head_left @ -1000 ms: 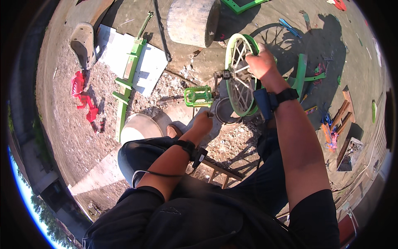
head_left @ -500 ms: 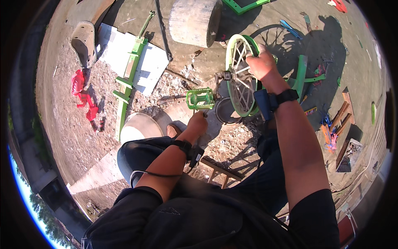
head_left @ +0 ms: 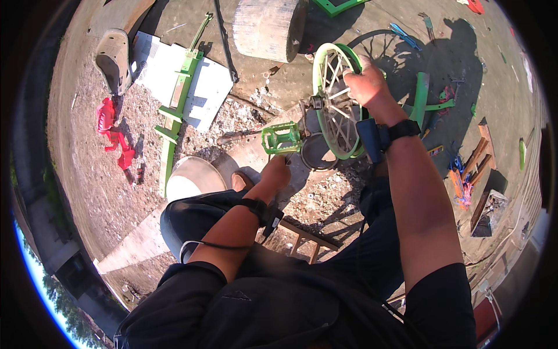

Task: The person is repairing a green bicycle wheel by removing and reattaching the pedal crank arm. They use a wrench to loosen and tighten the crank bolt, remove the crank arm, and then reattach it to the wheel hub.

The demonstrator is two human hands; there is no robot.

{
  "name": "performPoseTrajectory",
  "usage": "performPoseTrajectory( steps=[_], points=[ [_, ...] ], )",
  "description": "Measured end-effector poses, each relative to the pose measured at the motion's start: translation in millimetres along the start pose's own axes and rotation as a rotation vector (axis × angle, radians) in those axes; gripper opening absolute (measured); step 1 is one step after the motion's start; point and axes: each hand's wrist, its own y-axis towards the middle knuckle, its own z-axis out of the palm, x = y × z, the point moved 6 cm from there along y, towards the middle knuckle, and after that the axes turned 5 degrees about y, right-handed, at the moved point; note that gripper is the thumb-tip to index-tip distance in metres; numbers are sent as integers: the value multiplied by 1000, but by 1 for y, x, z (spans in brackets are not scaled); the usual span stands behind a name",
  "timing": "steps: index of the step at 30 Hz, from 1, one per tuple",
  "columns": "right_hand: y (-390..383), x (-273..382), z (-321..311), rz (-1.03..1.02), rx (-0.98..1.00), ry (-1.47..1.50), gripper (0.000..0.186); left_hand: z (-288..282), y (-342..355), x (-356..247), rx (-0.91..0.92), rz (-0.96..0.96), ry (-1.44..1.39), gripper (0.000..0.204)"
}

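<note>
green wheel [head_left: 337, 109], held on edge, axle [head_left: 315, 103] pointing left

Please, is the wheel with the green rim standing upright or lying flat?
Standing on edge, perhaps slightly tilted: the wheel shows as a narrow oval from above, and the right hand grips it.

Short black sleeves [head_left: 440, 294], black wristbands [head_left: 404, 132], dark trousers [head_left: 189, 220]
</note>
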Motion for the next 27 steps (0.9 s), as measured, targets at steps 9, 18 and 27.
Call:
performPoseTrajectory(
  steps=[9, 18, 27],
  points=[
    [-2, 12, 5, 34, -25, -31, 48, 4, 7, 11, -85, 61, -41, 25],
    [-8, 14, -2, 60, -48, -24, 46, 6, -1, -10, 16, 90, -133, 27],
    [-8, 13, -1, 41, -29, -14, 46, 24, -16, -29, 250, -18, -518, 29]
  ],
)
